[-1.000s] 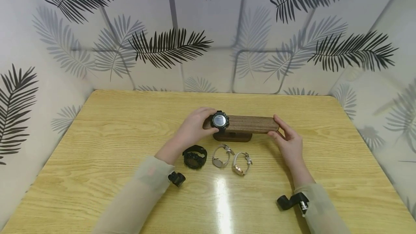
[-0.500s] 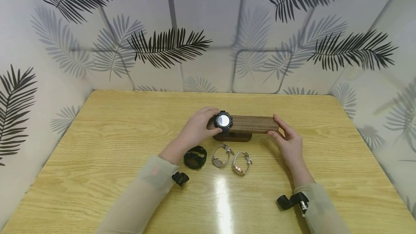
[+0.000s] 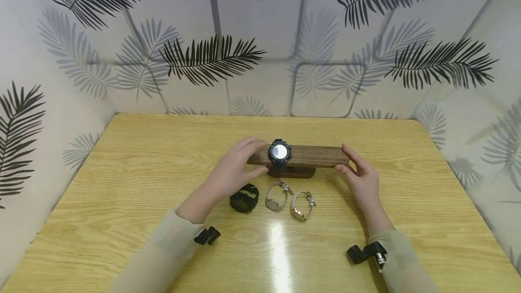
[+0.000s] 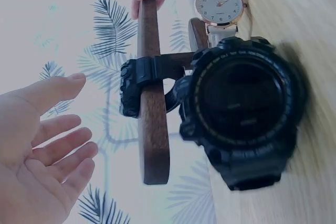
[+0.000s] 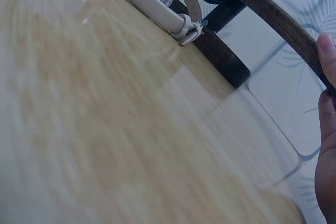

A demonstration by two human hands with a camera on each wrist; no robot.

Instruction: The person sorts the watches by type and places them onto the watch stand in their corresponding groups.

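Observation:
A dark wooden watch stand (image 3: 317, 155) has a long bar raised over a small base (image 3: 291, 173). Around the bar, left of its middle, sits a black digital watch (image 3: 279, 152). My left hand (image 3: 232, 166) is off that watch, near the bar's left end, its fingers apart and holding nothing, as the left wrist view shows. With thumb and fingers my right hand (image 3: 362, 175) pinches the bar's right end. Before the stand lie another black watch (image 3: 244, 199), a watch with a light strap (image 3: 278, 196) and a rose-gold watch with a white strap (image 3: 302, 206).
The wooden table (image 3: 142, 171) meets a leaf-patterned backdrop (image 3: 260, 89) behind the stand. The loose watches lie close together just in front of the base. A bright glare streak (image 3: 278, 257) crosses the table's front.
The left hand slid the black watch slightly right along the bar, then let go and drew back to the left. The right hand stays on the bar's end.

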